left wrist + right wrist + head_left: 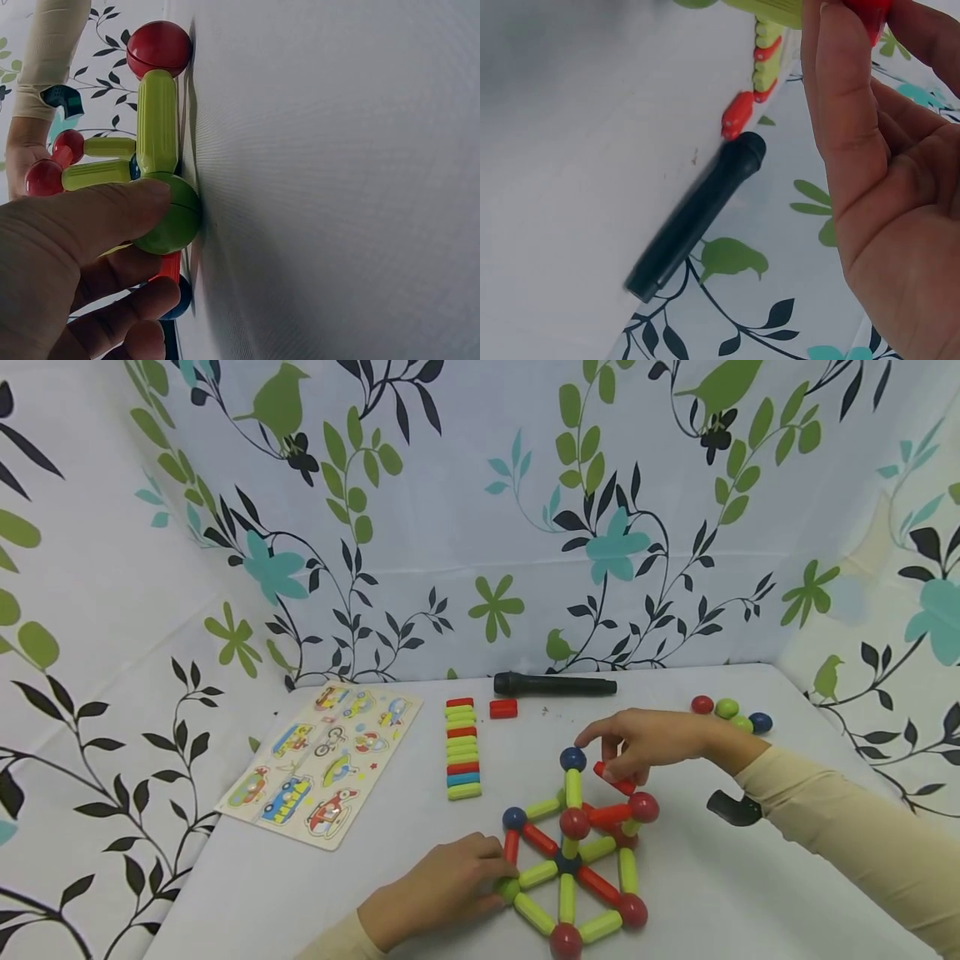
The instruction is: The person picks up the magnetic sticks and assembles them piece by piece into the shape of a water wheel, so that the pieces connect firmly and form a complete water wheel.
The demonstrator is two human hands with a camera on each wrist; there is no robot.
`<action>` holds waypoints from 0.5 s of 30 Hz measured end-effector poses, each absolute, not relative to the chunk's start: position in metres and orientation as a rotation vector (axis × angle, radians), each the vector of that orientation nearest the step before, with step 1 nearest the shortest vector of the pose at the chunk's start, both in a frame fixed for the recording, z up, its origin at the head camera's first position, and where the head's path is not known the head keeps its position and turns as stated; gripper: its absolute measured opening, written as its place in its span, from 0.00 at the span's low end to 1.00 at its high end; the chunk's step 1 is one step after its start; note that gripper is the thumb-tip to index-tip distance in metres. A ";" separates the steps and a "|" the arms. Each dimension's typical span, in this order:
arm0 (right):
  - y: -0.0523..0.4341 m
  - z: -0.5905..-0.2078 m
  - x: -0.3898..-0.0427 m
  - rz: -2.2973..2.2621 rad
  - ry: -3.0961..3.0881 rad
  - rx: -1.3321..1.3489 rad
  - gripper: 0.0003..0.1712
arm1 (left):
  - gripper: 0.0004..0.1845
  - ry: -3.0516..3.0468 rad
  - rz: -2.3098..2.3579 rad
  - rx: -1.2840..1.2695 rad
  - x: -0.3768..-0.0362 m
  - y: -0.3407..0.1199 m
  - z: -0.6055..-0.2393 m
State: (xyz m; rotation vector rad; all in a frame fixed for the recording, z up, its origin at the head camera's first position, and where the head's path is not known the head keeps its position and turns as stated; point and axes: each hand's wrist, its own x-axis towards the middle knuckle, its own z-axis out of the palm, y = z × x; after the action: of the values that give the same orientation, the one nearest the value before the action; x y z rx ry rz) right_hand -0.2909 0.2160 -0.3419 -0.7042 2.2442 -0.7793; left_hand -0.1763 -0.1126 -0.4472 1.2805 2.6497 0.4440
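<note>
Bright even light, soft shadows, wrist cams blurry

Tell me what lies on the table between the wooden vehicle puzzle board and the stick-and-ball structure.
In the head view, a stacked row of short green, red and blue sticks lies between the wooden vehicle puzzle board and the stick-and-ball structure.

We see a structure of green and red plastic rods joined by glossy balls (573, 860) lying on the white bench, its flat base a wheel of spokes around a dark blue hub. From it rods rise to a dark blue ball at the top. A short red plastic rod (615, 781) sits tilted just beside that top ball, above a red ball. At the wheel's near-left corner sits a green ball (169, 217), touching the bench.
</note>
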 end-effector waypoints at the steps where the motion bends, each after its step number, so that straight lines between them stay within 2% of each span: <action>1: 0.215 -0.343 -0.291 -0.770 2.239 -0.712 0.34 | 0.19 2.647 0.448 1.274 -0.176 -0.112 -0.447; 7: 0.212 -0.347 -0.294 -0.731 2.222 -0.734 0.37 | 0.19 2.644 0.447 1.280 -0.176 -0.112 -0.447; 15: 0.209 -0.346 -0.296 -0.717 2.256 -0.739 0.32 | 0.19 2.654 0.451 1.294 -0.177 -0.113 -0.448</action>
State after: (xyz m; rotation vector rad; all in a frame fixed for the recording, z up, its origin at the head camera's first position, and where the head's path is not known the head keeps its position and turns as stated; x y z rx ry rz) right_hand -0.2959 0.2087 -0.3460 -0.7386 2.2563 -0.7166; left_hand -0.1768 -0.1134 -0.4476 1.2940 2.6536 0.4514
